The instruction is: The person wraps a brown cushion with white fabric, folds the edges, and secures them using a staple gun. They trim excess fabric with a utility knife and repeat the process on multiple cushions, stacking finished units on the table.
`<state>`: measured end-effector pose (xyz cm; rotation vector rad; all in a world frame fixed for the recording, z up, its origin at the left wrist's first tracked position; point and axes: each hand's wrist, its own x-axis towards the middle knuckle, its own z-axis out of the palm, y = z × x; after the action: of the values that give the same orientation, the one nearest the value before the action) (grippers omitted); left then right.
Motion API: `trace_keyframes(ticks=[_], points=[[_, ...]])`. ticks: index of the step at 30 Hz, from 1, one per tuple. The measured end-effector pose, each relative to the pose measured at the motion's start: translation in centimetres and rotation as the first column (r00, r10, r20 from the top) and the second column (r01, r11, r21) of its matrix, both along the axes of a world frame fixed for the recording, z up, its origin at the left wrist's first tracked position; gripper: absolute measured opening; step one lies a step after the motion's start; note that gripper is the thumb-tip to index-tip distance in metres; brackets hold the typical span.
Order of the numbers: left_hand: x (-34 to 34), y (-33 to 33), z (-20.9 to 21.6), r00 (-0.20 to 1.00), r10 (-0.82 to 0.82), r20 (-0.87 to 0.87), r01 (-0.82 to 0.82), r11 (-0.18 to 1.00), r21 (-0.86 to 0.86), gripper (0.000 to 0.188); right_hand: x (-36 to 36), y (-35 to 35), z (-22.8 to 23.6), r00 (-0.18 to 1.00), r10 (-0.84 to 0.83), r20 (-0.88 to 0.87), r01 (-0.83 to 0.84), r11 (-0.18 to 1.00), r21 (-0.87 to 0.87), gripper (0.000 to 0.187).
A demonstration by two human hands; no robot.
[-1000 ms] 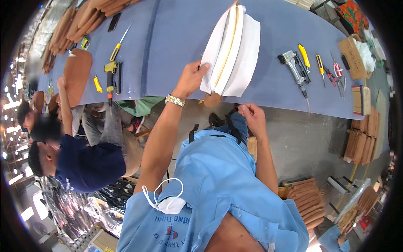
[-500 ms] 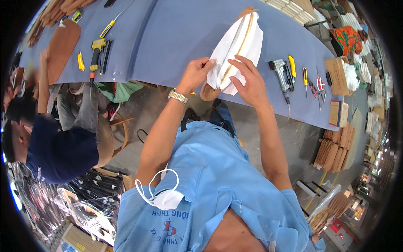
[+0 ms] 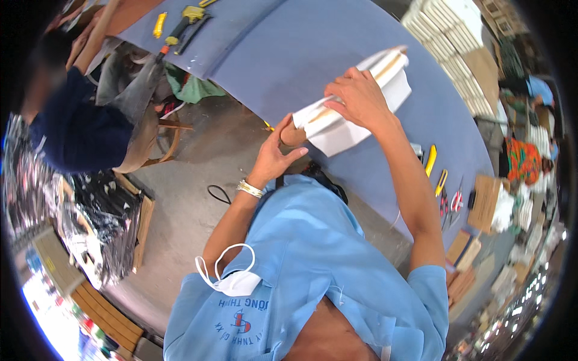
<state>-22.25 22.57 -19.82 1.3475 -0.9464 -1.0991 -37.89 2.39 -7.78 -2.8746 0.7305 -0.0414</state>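
Note:
A long, narrow piece with a rounded brown end (image 3: 293,135) is tilted over the table's front edge, its far end up and to the right. White cloth (image 3: 337,137) covers most of it, with a tan strip running lengthwise. My left hand (image 3: 276,157) cups the brown near end, fingers curled behind it and thumb stretched apart. Across the middle of the cloth lies my right hand (image 3: 360,99), its fingers bent over the top and gripping. What the piece is made of beneath the cloth cannot be seen.
The blue-grey table (image 3: 271,66) runs across the front. At right lie a yellow cutter (image 3: 431,160), red-handled pliers (image 3: 444,204) and scissors (image 3: 457,200); a nail gun is mostly behind my forearm. Another nail gun (image 3: 180,27) lies far left, near a seated co-worker (image 3: 84,126).
The piece has turned clockwise, its far end swinging right. My left hand has moved from the cloth's side to the brown near end; my right hand has shifted up along the cloth. The view has turned.

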Motion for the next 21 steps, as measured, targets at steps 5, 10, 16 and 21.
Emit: trace_keyframes(ticks=[5,10,16,21], points=[[-1.5,-1.3,1.1,0.925,0.136,0.354,-0.177,0.981,0.085,0.067,-0.6,-2.1,-1.3,0.979,0.083,0.185,-0.100,0.991,0.087,0.020],[-2.0,-1.7,2.2,0.952,0.179,0.248,-0.218,0.966,0.140,0.060,-1.0,2.2,-1.6,0.799,0.123,0.589,-0.281,0.941,0.186,0.016],[-2.3,-3.4,3.4,0.953,0.209,0.220,-0.248,0.955,0.164,0.059,-0.6,1.3,-3.1,0.772,0.073,0.631,-0.263,0.941,0.212,0.022],[-2.7,-5.0,6.9,0.977,0.129,0.169,-0.154,0.977,0.148,0.058,-1.1,-1.2,0.2,0.855,-0.143,0.499,-0.167,0.834,0.526,0.026]])
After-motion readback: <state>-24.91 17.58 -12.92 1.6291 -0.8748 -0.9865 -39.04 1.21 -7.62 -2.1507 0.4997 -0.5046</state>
